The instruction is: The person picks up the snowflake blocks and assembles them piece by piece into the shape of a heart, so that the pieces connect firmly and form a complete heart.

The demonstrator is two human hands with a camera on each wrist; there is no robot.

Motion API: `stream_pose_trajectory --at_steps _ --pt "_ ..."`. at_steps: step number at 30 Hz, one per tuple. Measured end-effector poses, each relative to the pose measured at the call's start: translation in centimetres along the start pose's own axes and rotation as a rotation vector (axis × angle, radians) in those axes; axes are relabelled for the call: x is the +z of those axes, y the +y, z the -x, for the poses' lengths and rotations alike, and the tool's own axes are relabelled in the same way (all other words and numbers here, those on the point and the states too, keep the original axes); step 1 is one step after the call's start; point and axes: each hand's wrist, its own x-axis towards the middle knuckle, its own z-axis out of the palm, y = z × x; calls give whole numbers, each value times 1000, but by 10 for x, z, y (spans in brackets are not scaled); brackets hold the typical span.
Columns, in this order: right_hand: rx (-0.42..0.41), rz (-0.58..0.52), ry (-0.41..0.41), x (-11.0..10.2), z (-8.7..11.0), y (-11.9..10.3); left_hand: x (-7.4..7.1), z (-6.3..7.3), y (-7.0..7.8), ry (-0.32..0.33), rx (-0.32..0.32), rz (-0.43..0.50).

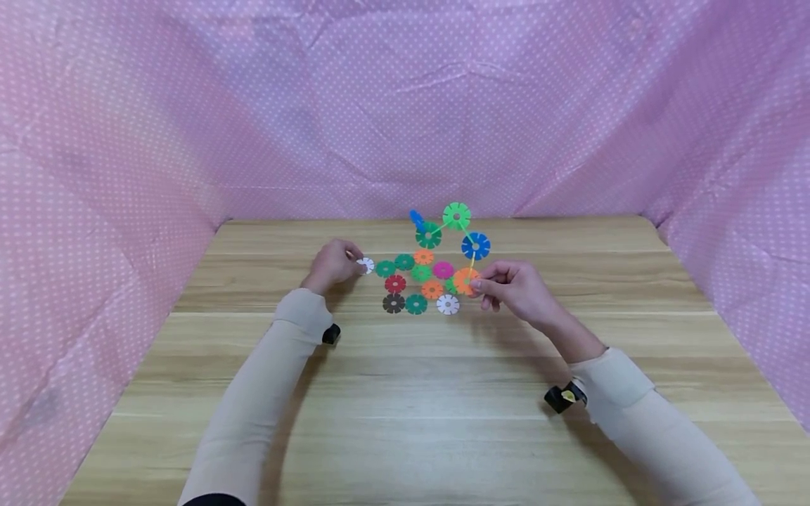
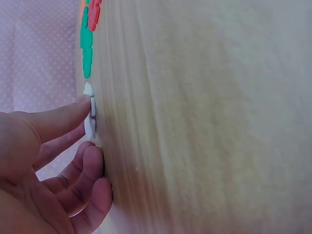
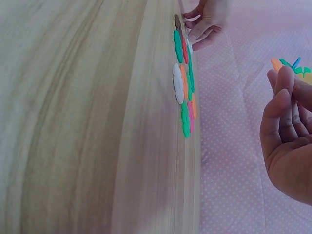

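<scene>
Wood-grain tabletop (image 1: 411, 422) lay beneath loose discs (image 1: 418, 276). At their ten o'clock, the left hand (image 1: 334, 263) pinched a white disc (image 1: 368, 265); at three o'clock, the right hand (image 1: 517, 287) pinched the orange end disc (image 1: 464, 282) of a joined chain (image 1: 457, 209), fingertips nearly meeting. Light, steady grips probably suited the chain best.

On the table (image 1: 405, 436) before you, loose discs (image 1: 388, 284) cluster between your left hand (image 1: 335, 264) and right hand (image 1: 522, 292). A single disc (image 1: 370, 267) sits left of them, in your left hand; above the table, in your right, are the linked discs (image 1: 465, 211); behind and to both sides, cloth (image 1: 405, 119).
</scene>
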Motion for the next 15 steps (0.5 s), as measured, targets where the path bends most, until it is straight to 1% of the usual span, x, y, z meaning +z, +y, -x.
stream_pose_trajectory --at_steps 2,7,11,15 --pt "-6 0 -1 0 -1 0 0 0 -2 8 1 -2" --pt "-11 -1 2 1 -2 2 -2 1 -8 38 40 -13" --pt "-19 0 11 1 -4 4 -4 6 -11 58 65 3" --pt "-36 -2 15 1 -6 5 -5 13 -13 70 93 41"
